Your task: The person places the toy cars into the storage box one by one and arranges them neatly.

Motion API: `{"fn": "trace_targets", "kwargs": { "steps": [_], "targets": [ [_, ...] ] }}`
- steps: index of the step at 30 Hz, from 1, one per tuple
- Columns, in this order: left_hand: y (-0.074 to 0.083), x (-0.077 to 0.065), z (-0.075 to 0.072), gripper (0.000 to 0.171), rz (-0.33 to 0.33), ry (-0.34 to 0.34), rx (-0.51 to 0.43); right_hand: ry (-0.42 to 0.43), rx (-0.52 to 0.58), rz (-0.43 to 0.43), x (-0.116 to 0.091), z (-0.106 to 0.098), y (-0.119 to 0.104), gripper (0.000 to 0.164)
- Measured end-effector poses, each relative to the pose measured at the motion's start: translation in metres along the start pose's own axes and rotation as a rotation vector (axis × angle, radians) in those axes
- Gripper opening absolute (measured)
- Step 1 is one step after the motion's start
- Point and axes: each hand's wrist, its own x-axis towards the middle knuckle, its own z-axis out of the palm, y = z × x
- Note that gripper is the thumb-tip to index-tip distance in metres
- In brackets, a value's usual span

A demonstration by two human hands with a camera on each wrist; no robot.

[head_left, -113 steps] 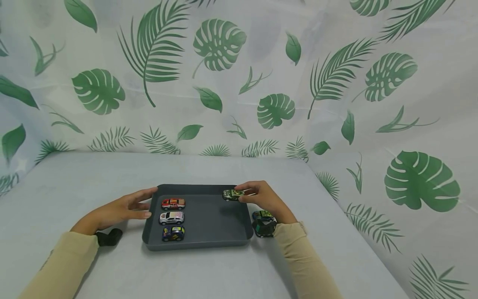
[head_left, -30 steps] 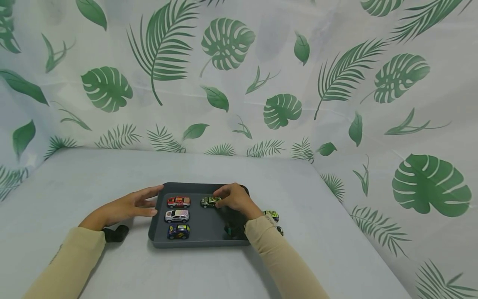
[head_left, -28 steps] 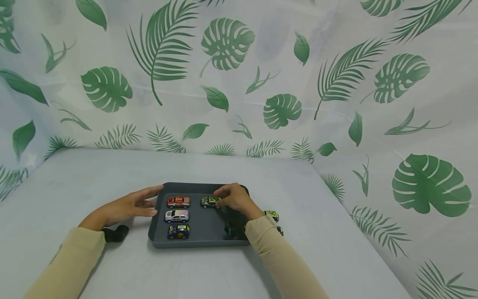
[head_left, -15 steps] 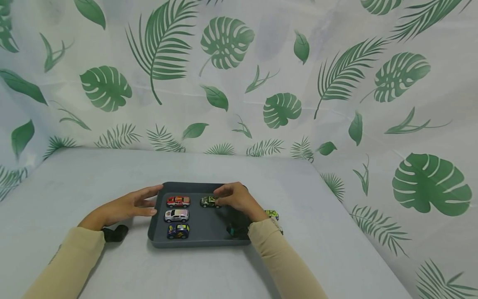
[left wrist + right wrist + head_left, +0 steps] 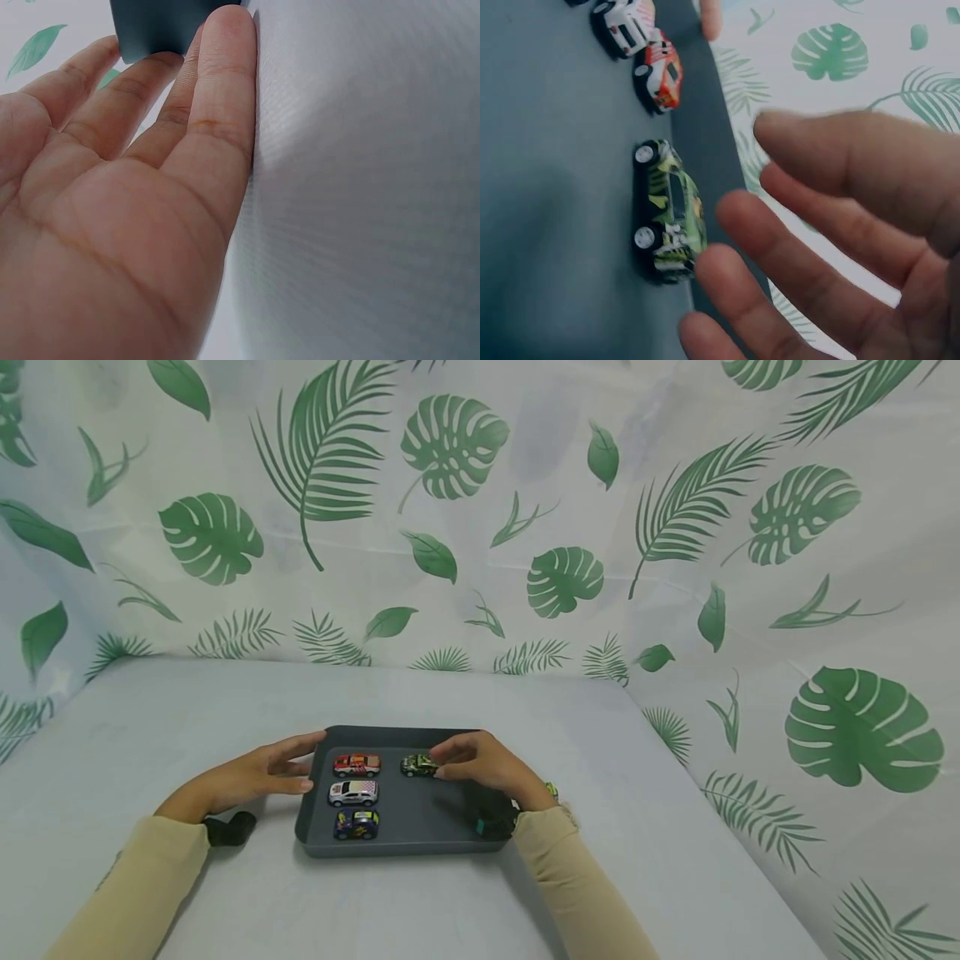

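Note:
A grey tray lies on the table. My left hand rests at its left side with fingers extended; the left wrist view shows the fingers against the tray's wall. Inside, a green camouflage toy car stands at the back middle. My right hand hovers beside that car, and in the right wrist view its fingers are spread and hold nothing. Down the tray's left side stand a red-orange toy car, a white one and a dark blue one.
Right of the tray, a bit of a yellow-green toy car shows behind the right wrist. Dark wrist cameras sit under both wrists, the left one near the table. A leaf-printed cloth rises behind the white table.
The right hand carried the camouflage car from the tray's right rim to the back middle and set it down. It has now let go and drawn slightly right. The left hand stays at the tray.

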Motion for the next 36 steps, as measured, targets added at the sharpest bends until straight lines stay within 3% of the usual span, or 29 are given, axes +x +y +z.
{"fn": "trace_targets", "kwargs": {
  "steps": [6,11,20,36],
  "targets": [
    [0.001,0.0,0.0,0.094,-0.006,0.005,0.006,-0.083,-0.022,-0.045,-0.007,-0.007,-0.001,0.04],
    [0.0,0.0,0.0,0.094,-0.011,0.006,0.003,-0.096,-0.019,-0.072,-0.015,-0.011,0.0,0.041],
    [0.0,0.0,0.001,0.094,-0.012,0.006,0.003,-0.114,0.132,-0.089,-0.026,-0.019,0.006,0.046],
    [0.0,0.001,0.001,0.095,-0.016,0.006,-0.009,-0.038,0.165,-0.127,-0.043,-0.035,0.02,0.048]
  ]
}}
